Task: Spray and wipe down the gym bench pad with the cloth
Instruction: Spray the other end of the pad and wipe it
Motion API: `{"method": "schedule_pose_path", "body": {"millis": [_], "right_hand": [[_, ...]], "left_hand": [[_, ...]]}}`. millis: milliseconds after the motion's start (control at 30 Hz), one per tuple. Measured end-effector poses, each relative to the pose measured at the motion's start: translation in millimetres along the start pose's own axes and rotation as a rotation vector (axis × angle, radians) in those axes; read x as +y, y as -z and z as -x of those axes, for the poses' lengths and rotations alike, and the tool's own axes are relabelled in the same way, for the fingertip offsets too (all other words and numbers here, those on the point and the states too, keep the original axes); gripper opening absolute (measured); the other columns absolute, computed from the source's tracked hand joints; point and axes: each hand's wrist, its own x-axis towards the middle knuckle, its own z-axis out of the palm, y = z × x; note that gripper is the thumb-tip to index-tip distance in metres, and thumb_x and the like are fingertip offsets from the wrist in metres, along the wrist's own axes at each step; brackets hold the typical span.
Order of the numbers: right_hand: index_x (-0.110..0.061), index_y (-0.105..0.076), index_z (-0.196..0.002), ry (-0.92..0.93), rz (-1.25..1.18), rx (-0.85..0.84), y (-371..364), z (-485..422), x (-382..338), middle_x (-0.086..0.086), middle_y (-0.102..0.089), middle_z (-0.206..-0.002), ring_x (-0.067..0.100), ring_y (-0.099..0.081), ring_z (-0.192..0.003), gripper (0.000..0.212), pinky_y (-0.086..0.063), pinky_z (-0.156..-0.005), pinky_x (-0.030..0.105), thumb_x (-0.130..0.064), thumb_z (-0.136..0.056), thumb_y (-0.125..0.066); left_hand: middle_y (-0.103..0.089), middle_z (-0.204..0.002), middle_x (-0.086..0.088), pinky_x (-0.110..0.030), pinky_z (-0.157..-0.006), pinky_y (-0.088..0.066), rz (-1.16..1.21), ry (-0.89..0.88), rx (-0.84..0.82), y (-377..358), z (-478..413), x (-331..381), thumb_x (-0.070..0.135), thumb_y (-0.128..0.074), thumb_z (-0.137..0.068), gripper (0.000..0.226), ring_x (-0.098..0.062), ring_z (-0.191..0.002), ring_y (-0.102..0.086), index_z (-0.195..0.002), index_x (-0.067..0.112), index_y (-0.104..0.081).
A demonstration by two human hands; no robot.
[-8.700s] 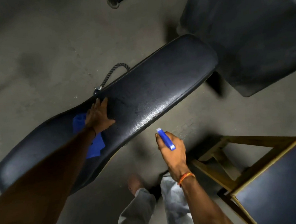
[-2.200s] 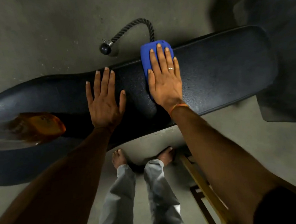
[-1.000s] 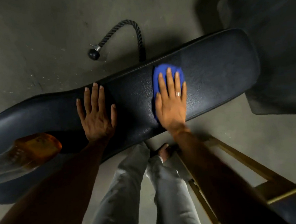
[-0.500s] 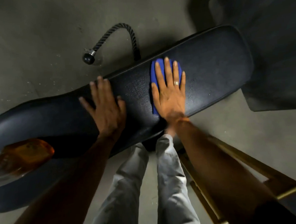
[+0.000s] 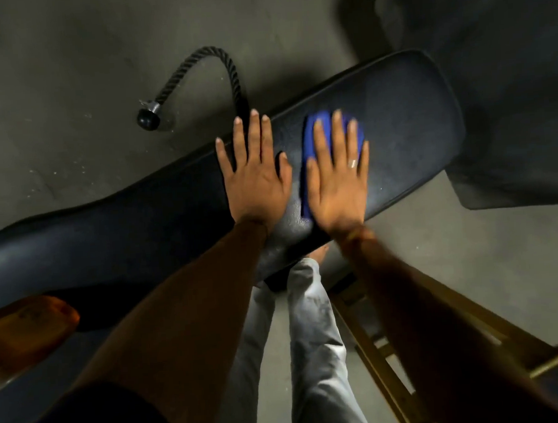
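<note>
Bench pad [image 5: 412, 111]: long, black, textured upholstery with rounded ends, running diagonally from lower left to upper right. Cloth [image 5: 309, 134]: blue, folded, lying flat on the pad's right half, mostly covered by the flat right hand [image 5: 338, 181].

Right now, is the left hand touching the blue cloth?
Apart: head view shows bare black gym bench pad between left hand and blue cloth.

Black bench pad [image 5: 412, 111], blue cloth [image 5: 310, 137] lying on it
</note>
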Motion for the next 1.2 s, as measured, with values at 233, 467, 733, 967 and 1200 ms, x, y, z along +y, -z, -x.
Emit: {"method": "schedule_pose_path", "body": {"millis": [233,467,733,967,1200], "right_hand": [[-0.027,-0.015,-0.165,0.157,0.001,-0.048,1,-35,23,0.004,-0.008,-0.174,0.029,-0.004,-0.161,0.058,-0.010,-0.129,0.054,-0.042,-0.110,-0.024],[-0.025,-0.013,-0.166,0.044,-0.030,-0.003,5,-26,6,0.005,-0.007,-0.174,0.028,-0.003,-0.161,0.059,-0.007,-0.130,0.054,-0.039,-0.110,-0.025],[-0.024,-0.014,-0.166,-0.117,-0.091,0.019,4,-46,44,0.007,-0.009,-0.174,0.029,-0.003,-0.161,0.059,-0.003,-0.130,0.052,-0.041,-0.110,-0.023],[-0.023,-0.013,-0.166,-0.136,-0.124,0.066,11,-47,49,0.008,-0.007,-0.174,0.028,-0.002,-0.161,0.059,-0.006,-0.130,0.054,-0.040,-0.110,-0.022],[-0.029,-0.013,-0.165,-0.034,-0.048,-0.016,4,-18,76,0.003,-0.006,-0.174,0.026,-0.002,-0.161,0.060,-0.010,-0.130,0.052,-0.043,-0.108,-0.025]], "left_hand": [[-0.011,-0.171,-0.002,-0.057,-0.126,-0.010,-0.022,0.022,-0.009,-4,1,0,0.044,-0.024,-0.105,0.065,-0.024,-0.158,-0.010,-0.163,0.017,-0.013],[-0.010,-0.171,-0.001,-0.058,-0.126,-0.010,-0.046,0.027,-0.014,-1,0,2,0.044,-0.023,-0.104,0.065,-0.023,-0.159,-0.008,-0.163,0.018,-0.011],[-0.013,-0.171,-0.002,-0.057,-0.126,-0.009,-0.052,0.020,0.026,-8,0,0,0.045,-0.025,-0.104,0.065,-0.024,-0.158,-0.011,-0.163,0.019,-0.013],[-0.015,-0.171,0.000,-0.056,-0.126,-0.009,-0.048,0.020,0.059,-3,0,1,0.045,-0.028,-0.104,0.065,-0.023,-0.158,-0.013,-0.162,0.019,-0.017],[-0.019,-0.169,-0.001,-0.059,-0.125,-0.010,-0.061,0.023,0.051,-3,0,6,0.041,-0.031,-0.104,0.063,-0.025,-0.157,-0.015,-0.161,0.018,-0.019]]}}
